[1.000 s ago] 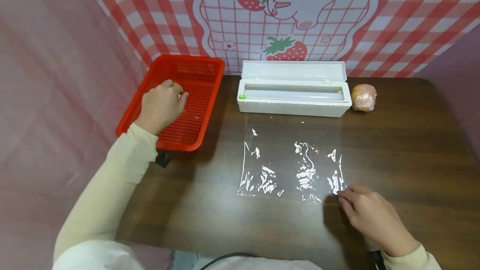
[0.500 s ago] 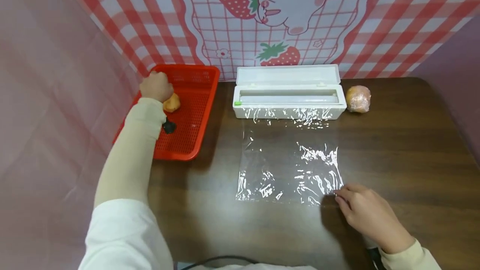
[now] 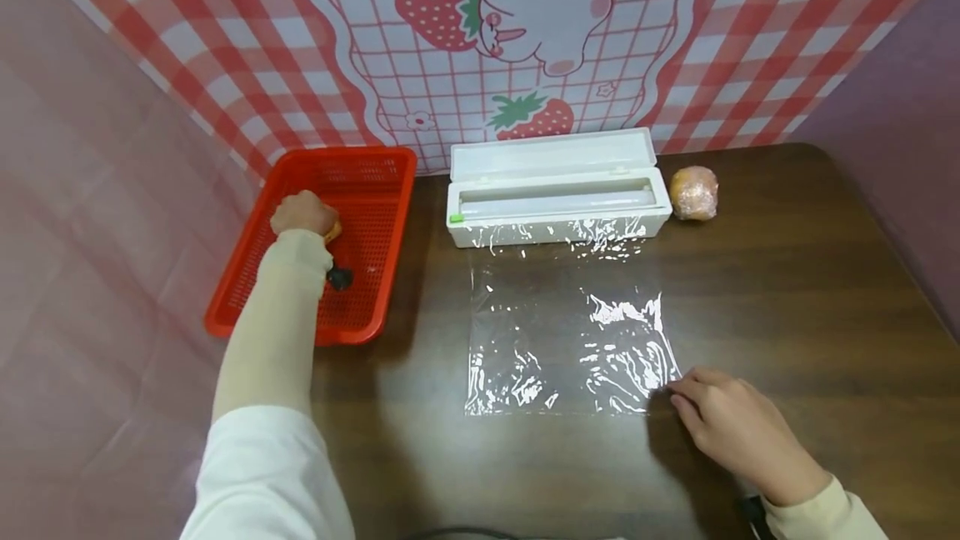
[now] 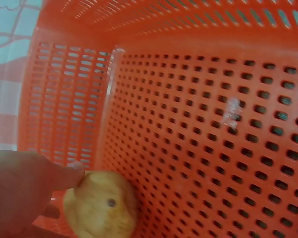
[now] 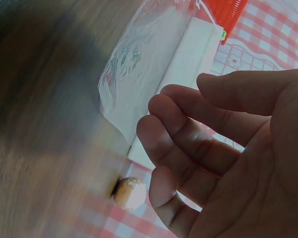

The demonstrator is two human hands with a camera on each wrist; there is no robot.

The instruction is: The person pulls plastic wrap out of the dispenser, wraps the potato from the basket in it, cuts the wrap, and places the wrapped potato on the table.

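In the head view my left hand point(image 3: 303, 213) reaches down into a red plastic basket point(image 3: 393, 273) and grips a yellow pear point(image 3: 333, 231). The left wrist view shows the thumb on top of the pear point(image 4: 107, 206), a dark spot on its side; the other fingers are mostly hidden. My right hand point(image 3: 738, 432) hovers beside the near right corner of a clear sheet of cling film point(image 3: 525, 365). The right wrist view has its fingers loosely bent, a gap between thumb and index finger, and the film point(image 5: 131, 59) beyond them.
A white cling film dispenser point(image 3: 558, 230) stands at the back, lid raised, film running out over its front. Right of it sits a fruit wrapped in film point(image 3: 694, 192). A checked strawberry-print cloth point(image 3: 517, 32) hangs behind the brown table point(image 3: 795, 298).
My left hand has moved over the basket and come down onto the pear. The right hand has stayed near the film's corner. The head view has shifted and tilted slightly.
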